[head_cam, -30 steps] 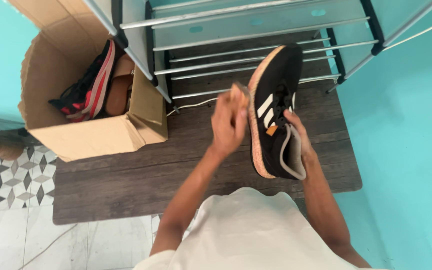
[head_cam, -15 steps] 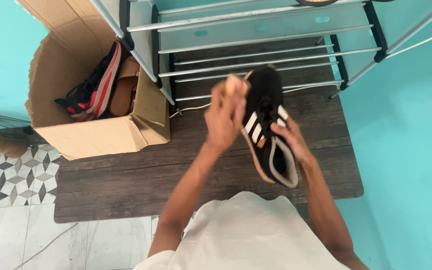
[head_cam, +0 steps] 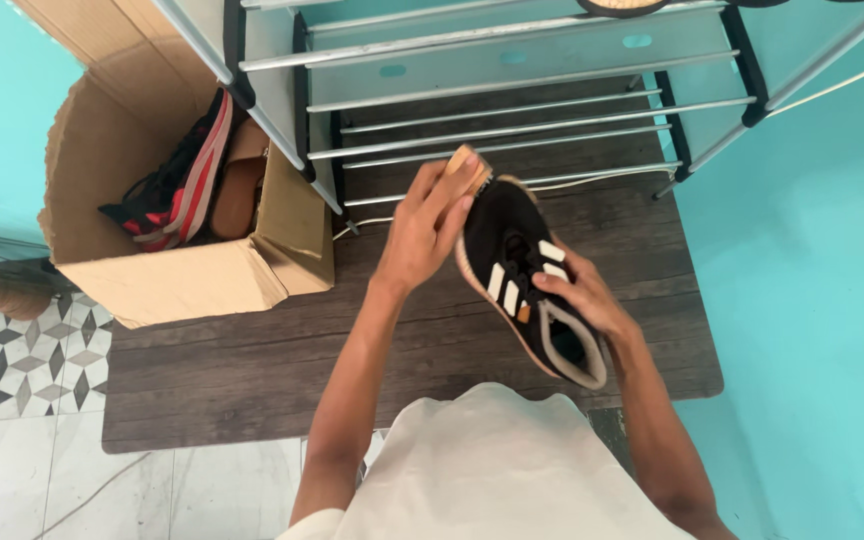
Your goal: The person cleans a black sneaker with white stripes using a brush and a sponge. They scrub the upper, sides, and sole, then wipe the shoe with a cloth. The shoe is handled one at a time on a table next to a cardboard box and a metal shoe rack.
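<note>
Two hands are seen, left [head_cam: 422,235] and right [head_cam: 582,295]. One black shoe [head_cam: 517,270] with three white stripes is counted between them, plus one brush [head_cam: 464,165]. One cardboard box [head_cam: 182,270] is there, with one red-and-black shoe [head_cam: 177,185] and one brown thing [head_cam: 240,185] inside (hard to tell what). One metal rack [head_cam: 512,90] and one dark wood mat [head_cam: 252,370] are counted too.
</note>
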